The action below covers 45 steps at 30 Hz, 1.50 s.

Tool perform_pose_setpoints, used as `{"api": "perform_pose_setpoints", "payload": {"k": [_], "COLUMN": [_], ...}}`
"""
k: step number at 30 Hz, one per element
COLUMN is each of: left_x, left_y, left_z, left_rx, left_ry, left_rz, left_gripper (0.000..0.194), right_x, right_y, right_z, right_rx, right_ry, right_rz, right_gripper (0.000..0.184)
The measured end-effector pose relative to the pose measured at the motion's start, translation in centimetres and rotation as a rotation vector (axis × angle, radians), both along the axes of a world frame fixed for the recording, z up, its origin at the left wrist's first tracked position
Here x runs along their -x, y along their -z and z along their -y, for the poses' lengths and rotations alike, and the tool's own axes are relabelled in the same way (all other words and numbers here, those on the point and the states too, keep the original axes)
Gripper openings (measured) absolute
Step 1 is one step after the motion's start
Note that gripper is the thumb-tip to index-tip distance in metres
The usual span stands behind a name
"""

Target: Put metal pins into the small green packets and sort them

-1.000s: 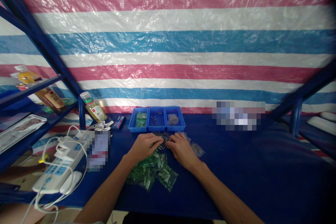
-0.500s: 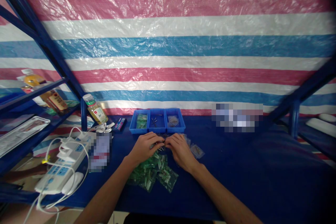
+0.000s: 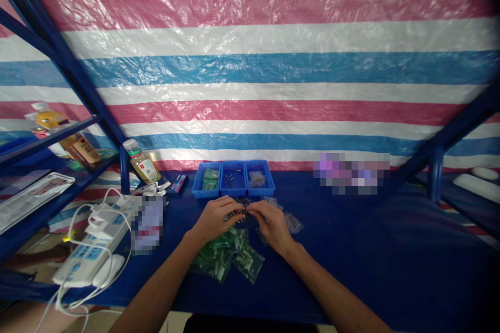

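Head view: left hand (image 3: pixel 216 218) pinching small dark thin pieces (image 3: pixel 241 216) above blue tabletop (image 3: pixel 351 255). Right hand (image 3: pixel 271 221) fingertips at their right end; can't tell if gripping. Near side: heap of greenish clear plastic packets (image 3: pixel 214 255). Far: three blue plastic bins (image 3: pixel 234 193) in a row.

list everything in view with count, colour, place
broad flat tabletop: one, blue, foreground
three-compartment plastic tray: one, blue, back
clear plastic bags of green pieces: several, green, front
thin metallic pieces: uncountable, dark, picture middle
small clear bags: several, greyish, right of them
white-capped plastic bottles: at least two, yellowish, left
flat rectangular box: one, dark blue, left of tray
power strip with cables: one, white, left
striped plastic sheet: one, red-white-blue, background
metal frame: one, blue, sides
left hand: one, bare, gripping metallic pieces
right hand: one, bare, close alongside
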State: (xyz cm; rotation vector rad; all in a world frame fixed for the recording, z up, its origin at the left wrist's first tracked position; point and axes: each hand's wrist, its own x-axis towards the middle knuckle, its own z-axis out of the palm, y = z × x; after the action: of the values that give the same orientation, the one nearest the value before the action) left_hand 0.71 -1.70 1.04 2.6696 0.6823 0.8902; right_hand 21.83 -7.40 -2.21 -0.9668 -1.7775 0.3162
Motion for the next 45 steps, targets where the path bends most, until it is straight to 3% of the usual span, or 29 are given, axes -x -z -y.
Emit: {"api": "perform_pose_setpoints", "payload": {"k": [9,20,28,31,35,45], "left_x": [-0.20,-0.14,-0.52,-0.49,-0.32,-0.14], "left_y": [-0.54,0.27,0.02,-0.08,-0.13,0.08], "left_z": [0.13,0.12,0.52,0.53,0.38,0.21], "left_rx": [-0.027,-0.041,-0.085,-0.081,-0.068,-0.078], "left_ry": [0.046,0.033,0.033,0.029,0.014,-0.011], "left_rz": [0.007,0.018,0.003,0.001,0.005,-0.005], "left_gripper": [0.014,0.011,0.010,0.010,0.012,0.014], "right_x": [0.23,-0.05,-0.13,-0.11,0.02,0.02], "right_y": [0.26,0.31,0.53,0.59,0.40,-0.26], "right_z": [0.18,-0.01,-0.16,-0.11,0.13,0.16], "right_rx": [0.035,0.098,0.136,0.149,0.157,0.084], "right_ry": [-0.019,0.055,0.054,0.043,0.019,-0.031], "right_rz": [-0.097,-0.018,0.050,0.058,0.027,0.041], "right_gripper": [0.019,0.026,0.033,0.029,0.011,0.013]}}
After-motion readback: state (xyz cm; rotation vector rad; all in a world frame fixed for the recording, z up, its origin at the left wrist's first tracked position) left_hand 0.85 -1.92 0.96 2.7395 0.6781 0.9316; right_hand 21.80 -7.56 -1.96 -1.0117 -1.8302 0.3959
